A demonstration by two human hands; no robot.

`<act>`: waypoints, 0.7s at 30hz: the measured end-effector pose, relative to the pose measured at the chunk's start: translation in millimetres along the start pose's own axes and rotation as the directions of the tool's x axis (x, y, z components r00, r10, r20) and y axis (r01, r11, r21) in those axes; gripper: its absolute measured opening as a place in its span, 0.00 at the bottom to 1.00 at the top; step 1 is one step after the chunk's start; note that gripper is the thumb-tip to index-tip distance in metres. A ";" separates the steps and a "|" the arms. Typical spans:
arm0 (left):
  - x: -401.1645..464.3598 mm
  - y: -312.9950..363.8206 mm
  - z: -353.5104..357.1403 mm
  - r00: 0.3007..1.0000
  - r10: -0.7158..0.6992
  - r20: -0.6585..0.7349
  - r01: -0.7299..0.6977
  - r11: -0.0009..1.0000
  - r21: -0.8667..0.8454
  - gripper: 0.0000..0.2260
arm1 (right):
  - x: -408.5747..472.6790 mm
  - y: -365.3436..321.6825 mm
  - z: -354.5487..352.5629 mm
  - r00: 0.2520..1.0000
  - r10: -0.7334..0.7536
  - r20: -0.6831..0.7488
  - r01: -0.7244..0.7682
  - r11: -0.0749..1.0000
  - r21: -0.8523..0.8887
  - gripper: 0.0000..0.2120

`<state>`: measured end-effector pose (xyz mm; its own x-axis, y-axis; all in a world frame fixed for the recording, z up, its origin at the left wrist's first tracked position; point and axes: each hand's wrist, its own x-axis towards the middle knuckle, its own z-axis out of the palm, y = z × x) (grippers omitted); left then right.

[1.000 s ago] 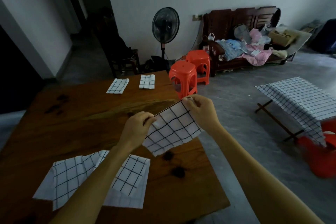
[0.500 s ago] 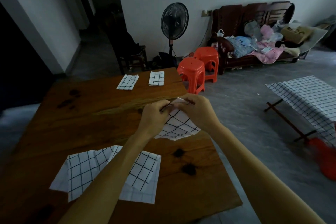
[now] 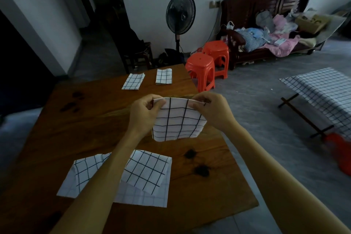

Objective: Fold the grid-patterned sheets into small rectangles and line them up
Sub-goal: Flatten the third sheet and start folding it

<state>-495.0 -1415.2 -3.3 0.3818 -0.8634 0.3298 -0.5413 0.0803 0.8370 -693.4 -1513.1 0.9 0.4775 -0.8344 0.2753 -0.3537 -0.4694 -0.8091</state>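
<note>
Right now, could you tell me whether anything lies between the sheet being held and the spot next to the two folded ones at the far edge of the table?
Nothing visible does. The sheet hangs pinched between the left hand and right hand, and the table is bare wood up to the two folded ones.

The sheet I hold is soft matt cloth, white with black grid lines. Beneath it the surface is polished brown wood, faintly glossy, with dark knots. Beyond the surface's far corner, the stools are smooth orange plastic, and the floor looks matt grey.
</note>
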 end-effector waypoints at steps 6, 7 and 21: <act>1.7 -6.0 -11.3 0.999 -0.004 -0.036 0.002 0.999 -0.054 0.03 | -1.0 6.5 -3.4 0.995 0.065 -0.079 -0.046 0.975 0.219 0.11; 1.9 -7.2 -11.5 0.999 -0.008 -0.033 0.006 0.998 -0.057 0.03 | -1.1 5.8 -1.9 0.994 0.068 -0.087 -0.046 0.971 0.235 0.11; 6.7 -9.6 -10.9 1.000 -0.010 0.023 0.012 0.995 -0.096 0.08 | 0.8 4.6 -3.0 0.987 0.078 -0.140 -0.044 0.972 0.231 0.13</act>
<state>-479.1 -1416.3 -4.3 0.3700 -0.8754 0.3112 -0.4624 0.1170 0.8789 -697.1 -1516.9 -1.0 0.3315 -0.9005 0.2813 -0.1790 -0.3528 -0.9184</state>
